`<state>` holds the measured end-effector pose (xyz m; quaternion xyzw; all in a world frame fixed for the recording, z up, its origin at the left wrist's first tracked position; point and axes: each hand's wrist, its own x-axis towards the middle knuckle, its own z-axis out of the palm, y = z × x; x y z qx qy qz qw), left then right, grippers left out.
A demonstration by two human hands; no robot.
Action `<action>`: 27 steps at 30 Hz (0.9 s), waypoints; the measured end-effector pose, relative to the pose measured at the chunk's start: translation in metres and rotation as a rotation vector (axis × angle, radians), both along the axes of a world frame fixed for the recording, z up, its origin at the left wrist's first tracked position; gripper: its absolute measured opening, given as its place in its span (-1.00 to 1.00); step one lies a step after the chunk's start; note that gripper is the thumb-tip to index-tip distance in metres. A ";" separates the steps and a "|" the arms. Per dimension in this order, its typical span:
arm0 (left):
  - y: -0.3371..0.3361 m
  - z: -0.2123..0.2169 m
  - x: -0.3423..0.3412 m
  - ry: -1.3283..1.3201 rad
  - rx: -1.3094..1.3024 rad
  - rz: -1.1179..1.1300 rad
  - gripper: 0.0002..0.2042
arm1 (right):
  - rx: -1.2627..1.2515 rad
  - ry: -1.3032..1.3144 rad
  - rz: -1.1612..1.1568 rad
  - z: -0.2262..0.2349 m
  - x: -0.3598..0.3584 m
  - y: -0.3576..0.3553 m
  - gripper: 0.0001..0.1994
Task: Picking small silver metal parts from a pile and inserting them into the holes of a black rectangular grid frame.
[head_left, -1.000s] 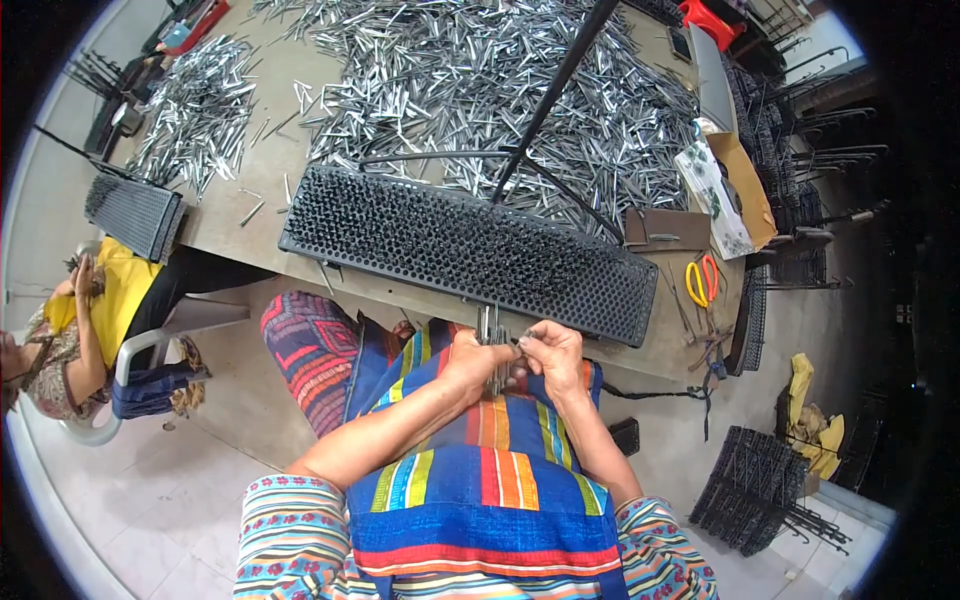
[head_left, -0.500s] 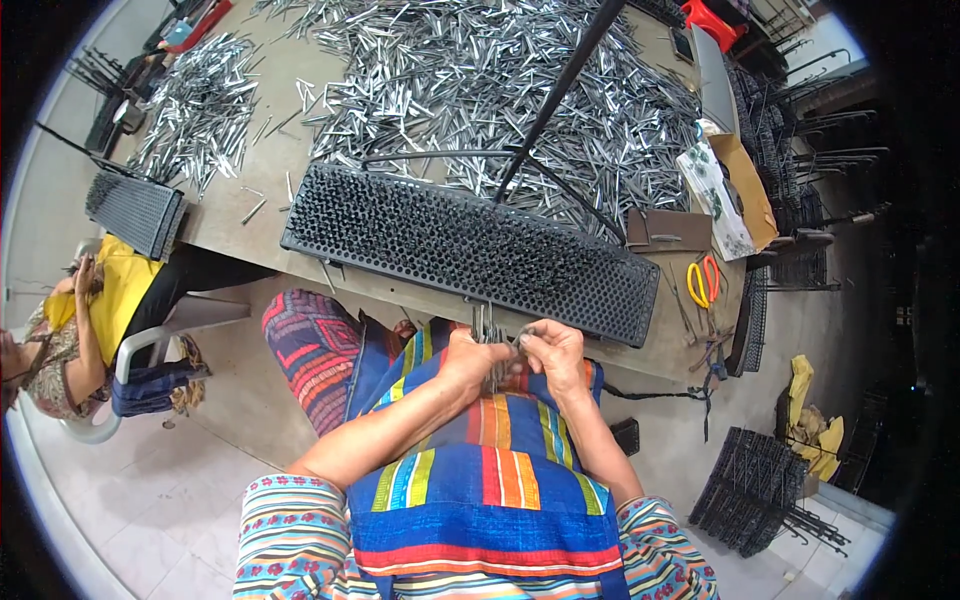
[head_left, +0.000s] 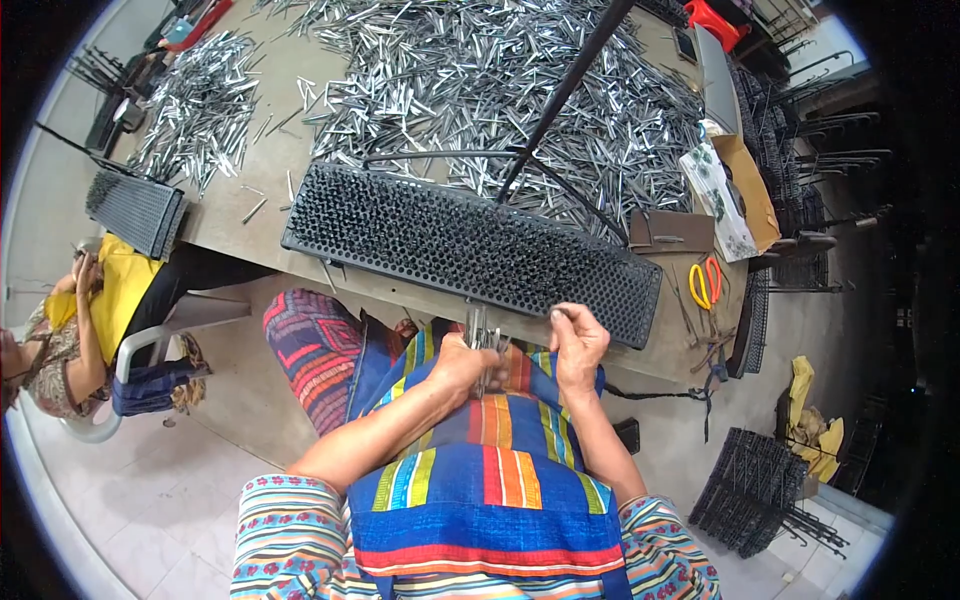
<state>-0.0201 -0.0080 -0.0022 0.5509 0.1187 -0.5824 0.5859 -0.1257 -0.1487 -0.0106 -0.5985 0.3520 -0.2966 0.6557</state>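
My left hand (head_left: 460, 370) is closed around a bundle of thin silvery metal strips (head_left: 477, 322) above my lap; their ends stick up between thumb and fingers. Off to its right is my right hand (head_left: 580, 350), at the near edge of a long black perforated rack (head_left: 597, 283). Its thumb and fingertips are pinched together, and anything between them is too small to make out. The rack lies tilted at the table edge in front of me. Dark pieces stand in many of its holes, while holes toward the right end show bare.
Loose metal strips (head_left: 430, 90) cover much of the table behind the rack. A black rod (head_left: 560, 100) rises from the rack. Yellow-and-orange-handled scissors (head_left: 703, 284) and an open carton (head_left: 745, 190) are at right. Another person (head_left: 75, 330) sits at left beside a smaller rack (head_left: 135, 215).
My right hand has moved away from the bundle, rightward and up toward the rack. The left hand keeps hold of the strips, shifted slightly left.
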 end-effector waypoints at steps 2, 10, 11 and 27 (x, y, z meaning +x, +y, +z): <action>0.003 0.005 -0.001 0.007 -0.012 -0.063 -0.86 | -0.152 0.012 -0.001 0.003 0.010 -0.002 -0.96; 0.022 -0.010 -0.007 -0.067 -0.237 -0.189 -0.77 | -0.592 0.042 0.052 -0.002 0.024 -0.009 -0.92; 0.022 -0.010 -0.008 -0.123 -0.239 -0.155 -0.78 | -0.594 0.042 0.053 -0.002 0.023 -0.009 -0.92; 0.014 0.000 -0.002 -0.142 -0.086 -0.039 -0.91 | -0.846 0.195 0.132 0.017 0.033 -0.008 -0.89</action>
